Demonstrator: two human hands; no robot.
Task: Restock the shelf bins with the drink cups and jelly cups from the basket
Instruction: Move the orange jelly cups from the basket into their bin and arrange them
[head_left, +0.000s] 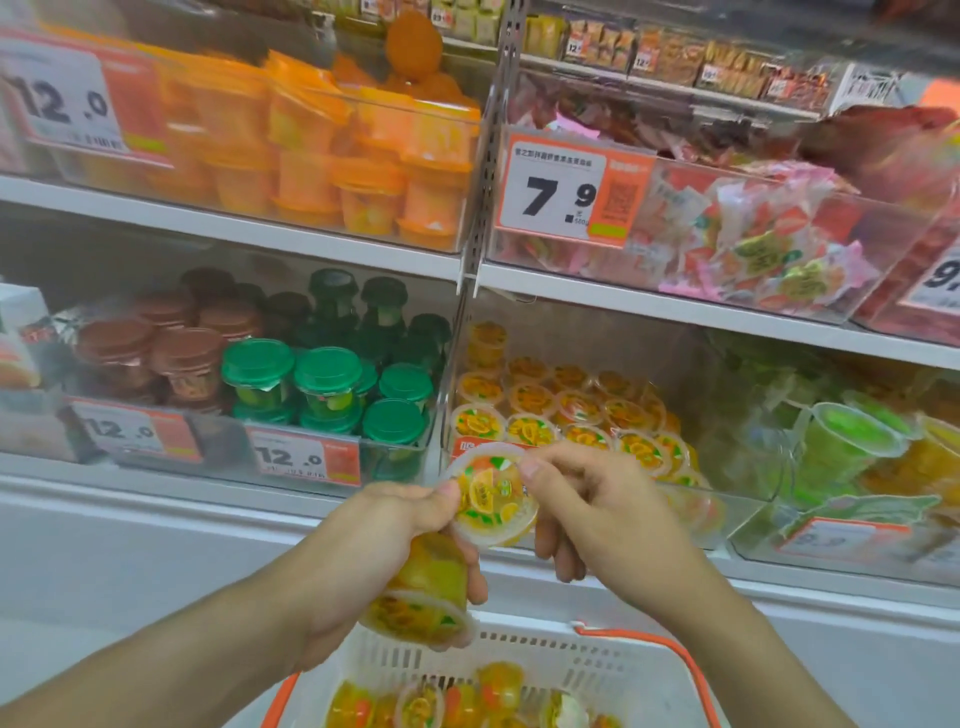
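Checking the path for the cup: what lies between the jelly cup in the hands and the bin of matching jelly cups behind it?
In the head view, only the bin's clear front wall and orange price label stand between the held jelly cup and the stocked cups.

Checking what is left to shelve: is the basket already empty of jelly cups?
No, several yellow jelly cups still lie in the white basket below the hands.

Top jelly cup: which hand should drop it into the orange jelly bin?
Right. The right hand pinches the top cup's rim and is nearer the bin. The left hand grips the top cup and a lower cup.
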